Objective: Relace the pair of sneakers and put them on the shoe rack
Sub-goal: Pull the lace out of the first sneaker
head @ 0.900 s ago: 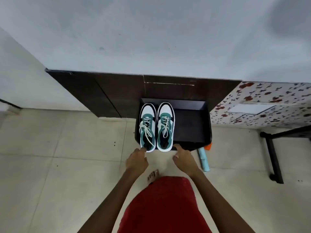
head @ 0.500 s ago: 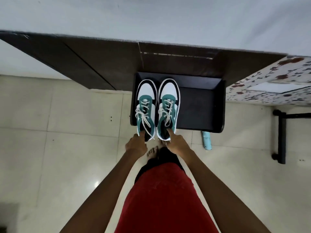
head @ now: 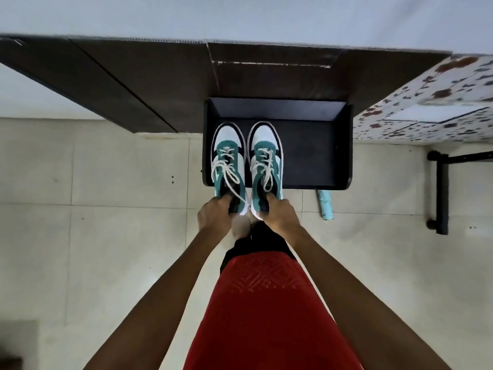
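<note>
A: Hands?
B: Left hand [head: 214, 216] has its fingers curled into the left sneaker [head: 228, 166] heel opening, gripping. Right hand [head: 280, 216] does the same on the right sneaker [head: 265, 161].
A: Shoes where?
B: Ahead of the fingers, side by side on the flat dark shoe rack [head: 314, 156]. Heels overhang at the fingertips, rounded white toes farthest. Teal uppers, white cord laces.

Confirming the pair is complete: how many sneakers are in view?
2. The left sneaker is at the left end of the shoe rack, heel held by the left hand; the right sneaker is beside it, heel held by the right hand. None appears hidden.
</note>
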